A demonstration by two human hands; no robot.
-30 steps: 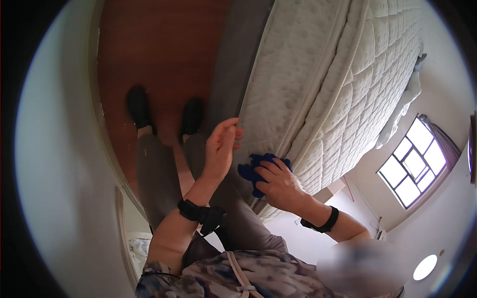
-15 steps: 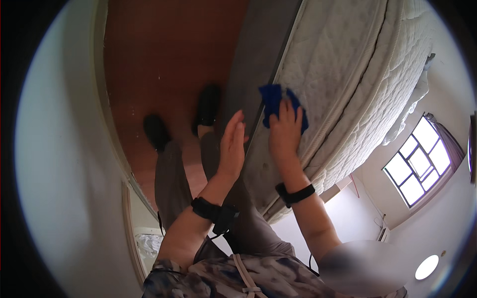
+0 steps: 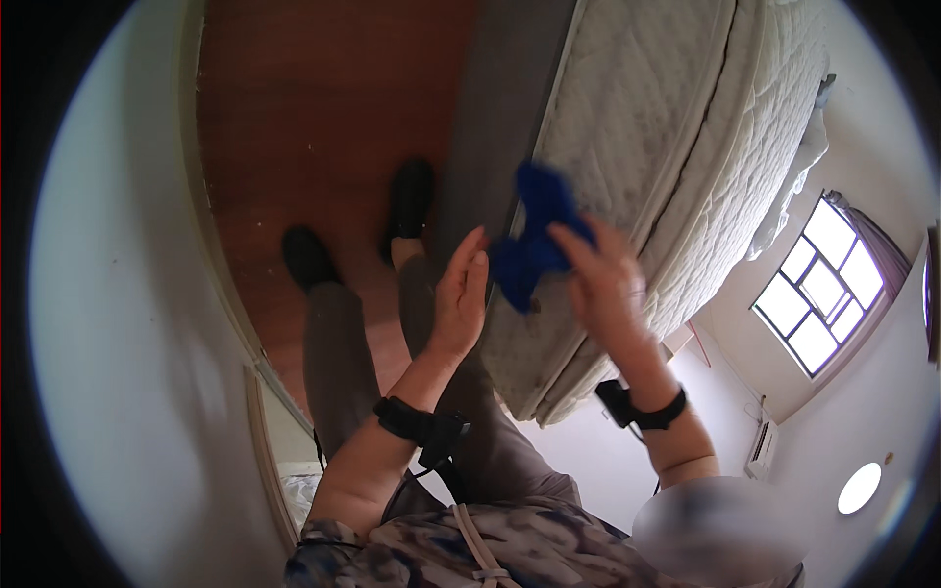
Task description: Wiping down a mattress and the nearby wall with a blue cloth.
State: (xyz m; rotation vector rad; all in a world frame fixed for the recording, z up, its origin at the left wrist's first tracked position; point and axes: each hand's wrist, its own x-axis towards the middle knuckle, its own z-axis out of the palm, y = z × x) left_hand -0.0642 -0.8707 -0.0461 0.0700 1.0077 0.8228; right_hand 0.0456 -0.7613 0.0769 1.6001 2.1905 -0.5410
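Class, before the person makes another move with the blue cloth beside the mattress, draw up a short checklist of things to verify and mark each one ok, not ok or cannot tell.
1. Blue cloth gripped by the right hand: ok, fingers hold it.
2. Left hand free: ok, open and empty, close to the cloth.
3. Cloth touching the mattress: cannot tell, it looks lifted in front of the side.
4. Mattress side clean: not ok, dark specks near the lower corner.
5. Footing: ok, both shoes flat on the wooden floor.
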